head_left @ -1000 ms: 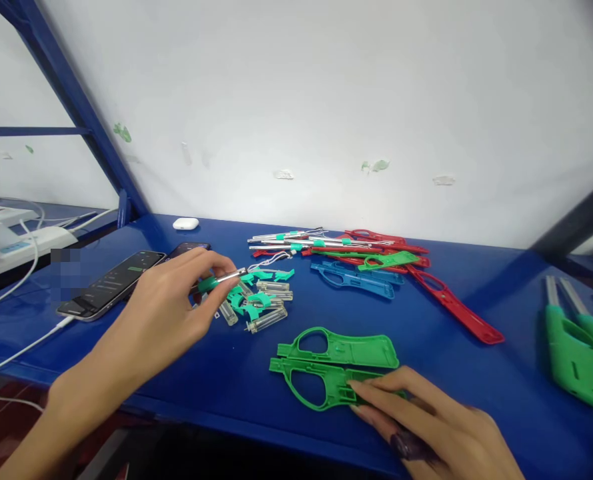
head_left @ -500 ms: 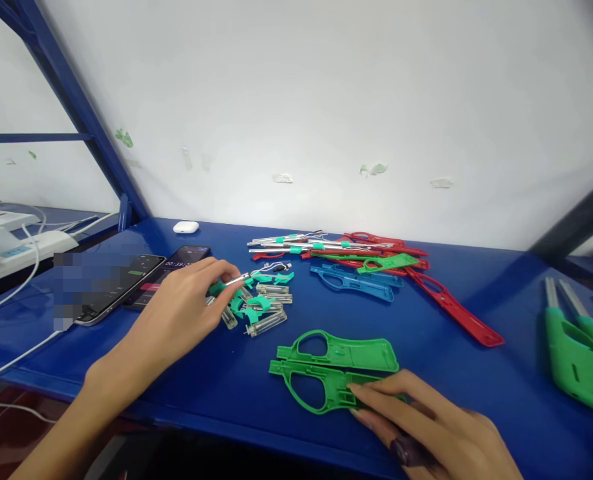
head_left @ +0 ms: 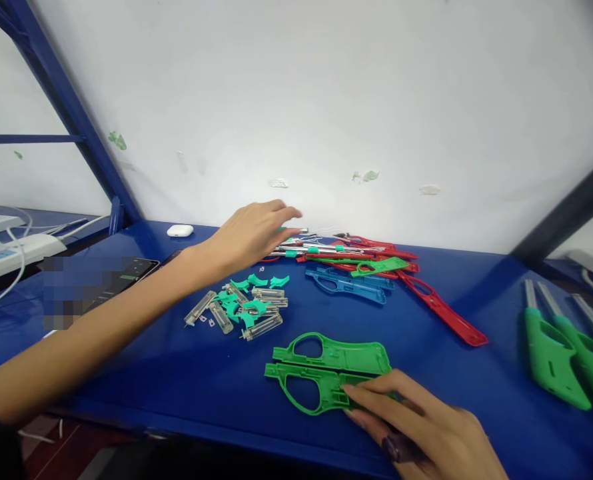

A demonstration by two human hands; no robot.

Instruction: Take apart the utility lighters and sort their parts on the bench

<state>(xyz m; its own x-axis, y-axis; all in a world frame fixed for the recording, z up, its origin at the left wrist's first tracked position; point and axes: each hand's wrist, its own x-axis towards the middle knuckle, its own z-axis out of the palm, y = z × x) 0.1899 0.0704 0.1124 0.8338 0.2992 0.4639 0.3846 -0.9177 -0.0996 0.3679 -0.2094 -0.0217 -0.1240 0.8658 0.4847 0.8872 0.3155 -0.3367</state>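
Note:
My left hand is over the heap of metal lighter tubes at the back. Its thumb and forefinger are around a metal lighter tube with a teal piece, mostly hidden by the fingers. At the front, my right hand grips the lower green lighter shell half, fingertips on its inner ribs. Directly behind lies the other green shell half, hollow side up. Left of these is a pile of clear fuel tanks and teal triggers.
Red shell halves, blue ones and a green piece lie at the back right. Assembled green lighters stand at the right. A phone and a white earbud case lie left, before the wall.
My left hand has moved from beside the fuel tanks up and right to the heap of tubes, carrying a tube. My right hand stays on the green shell half. The view has shifted slightly.

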